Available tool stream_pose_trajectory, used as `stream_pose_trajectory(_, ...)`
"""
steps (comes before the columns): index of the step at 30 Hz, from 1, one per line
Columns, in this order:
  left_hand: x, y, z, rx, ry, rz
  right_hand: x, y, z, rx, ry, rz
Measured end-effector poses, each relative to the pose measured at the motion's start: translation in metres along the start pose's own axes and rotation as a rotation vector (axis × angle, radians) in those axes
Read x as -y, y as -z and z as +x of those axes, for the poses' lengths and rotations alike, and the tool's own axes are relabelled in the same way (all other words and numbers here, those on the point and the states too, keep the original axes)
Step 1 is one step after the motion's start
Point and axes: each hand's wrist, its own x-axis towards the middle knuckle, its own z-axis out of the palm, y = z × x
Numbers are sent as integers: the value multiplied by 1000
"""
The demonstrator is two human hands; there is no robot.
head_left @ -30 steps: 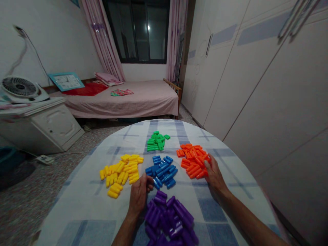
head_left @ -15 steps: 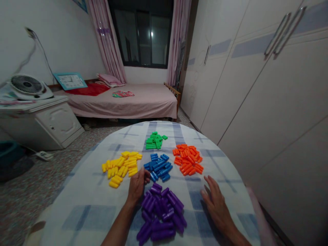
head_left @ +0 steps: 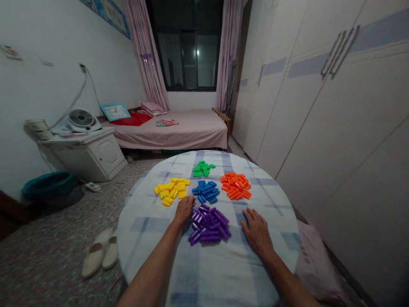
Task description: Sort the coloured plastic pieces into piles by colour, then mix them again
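Small glossy plastic pieces lie in colour-sorted piles on a round table (head_left: 153,251) with a checked cloth. The purple pile (head_left: 211,224) of short cylinders is nearest me, between my two hands. My left hand (head_left: 184,209) rests with loosely bent, partly hidden fingers beside the blue pile (head_left: 206,192) and near the yellow pile (head_left: 172,190); I see nothing in it. My right hand (head_left: 255,228) lies palm down with fingers spread, right of the purple pile and below the orange pile (head_left: 236,186). Farthest away is the green pile (head_left: 203,169).
Beyond the table stands a bed (head_left: 191,132) below a window. A tall white wardrobe (head_left: 335,162) runs along the right. At left are a cabinet (head_left: 105,155) with a fan (head_left: 81,119), a teal basin (head_left: 49,185) and white slippers (head_left: 96,253) on the floor.
The view has tilted up and turned left, so the table appears smaller. My right hand has settled flatter onto the cloth. The piles look unchanged.
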Motion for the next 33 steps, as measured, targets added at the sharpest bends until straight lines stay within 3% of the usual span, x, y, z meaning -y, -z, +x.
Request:
stream_pose_trajectory(7, 25, 23, -77, -2, -251, 399, 1, -4, 0, -26, -5, -6)
stream_pose_trajectory(10, 35, 27, -96, -26, -323, 587, 2, -4, 1, -30, -4, -11)
stream_pose_trajectory(16, 30, 29, -97, -52, -354, 674, 3, -2, 2, -15, -15, -30)
stream_pose_trajectory(33, 29, 29, -95, -84, -278, 615, 8, 4, -1, -21, -52, -25)
